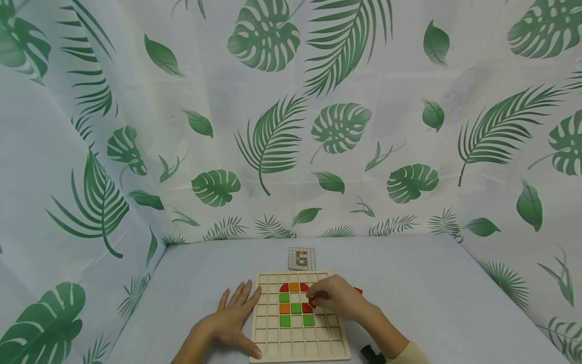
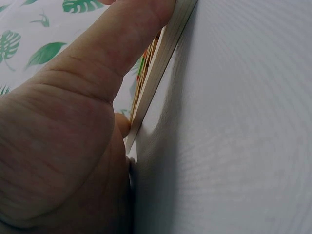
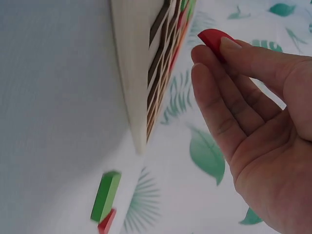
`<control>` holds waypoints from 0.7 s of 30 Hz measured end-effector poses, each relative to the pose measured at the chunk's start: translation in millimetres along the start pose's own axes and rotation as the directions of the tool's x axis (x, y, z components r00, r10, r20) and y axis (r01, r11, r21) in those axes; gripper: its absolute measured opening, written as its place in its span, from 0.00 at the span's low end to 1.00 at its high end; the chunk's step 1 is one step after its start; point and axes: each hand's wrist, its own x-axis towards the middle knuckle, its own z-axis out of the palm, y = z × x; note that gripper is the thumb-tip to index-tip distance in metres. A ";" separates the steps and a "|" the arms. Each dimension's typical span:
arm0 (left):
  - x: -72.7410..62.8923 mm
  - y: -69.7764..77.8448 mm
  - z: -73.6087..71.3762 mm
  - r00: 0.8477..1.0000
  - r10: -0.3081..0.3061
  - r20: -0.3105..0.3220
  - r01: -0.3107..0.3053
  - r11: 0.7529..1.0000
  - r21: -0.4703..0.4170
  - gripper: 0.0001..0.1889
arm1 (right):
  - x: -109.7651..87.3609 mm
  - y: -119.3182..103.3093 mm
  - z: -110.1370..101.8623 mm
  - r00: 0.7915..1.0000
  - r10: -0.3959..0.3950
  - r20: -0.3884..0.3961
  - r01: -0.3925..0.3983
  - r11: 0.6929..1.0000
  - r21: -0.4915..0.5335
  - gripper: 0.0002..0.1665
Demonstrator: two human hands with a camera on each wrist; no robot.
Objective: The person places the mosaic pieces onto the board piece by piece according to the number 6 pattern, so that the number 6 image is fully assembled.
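A wooden grid board lies on the table with red, orange and green tiles set in several of its squares. My left hand is spread along the board's left side, fingertips at the edge and thumb on the near left corner. Over the right part of the pattern, my right hand pinches a red round-edged tile between thumb and fingers. In the right wrist view that tile is held off the board, its curved side outward. A red tile in the grid sits right by those fingertips.
Behind the board lies a small card with a tile pattern shaped like a 6. A loose green block and a red piece lie on the table beyond the board's right side. A black object is near the right forearm.
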 end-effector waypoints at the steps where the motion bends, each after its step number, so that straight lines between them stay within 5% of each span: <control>1: -0.2 -0.4 0.0 1.000 0.001 0.000 -0.001 1.000 -0.005 0.77 | 1.0 -1.6 1.6 1.000 -0.003 0.011 0.003 1.000 -0.010 0.09; 12: -1.1 -1.1 -0.1 1.000 0.015 -0.007 -0.015 1.000 -0.017 0.77 | 13.5 -22.8 16.1 0.992 -0.099 0.084 0.106 0.991 -0.084 0.06; 21: -1.8 -1.4 -1.1 1.000 0.021 0.003 -0.020 1.000 -0.009 0.76 | 25.5 -39.9 29.7 0.988 -0.096 0.122 0.108 0.990 -0.093 0.08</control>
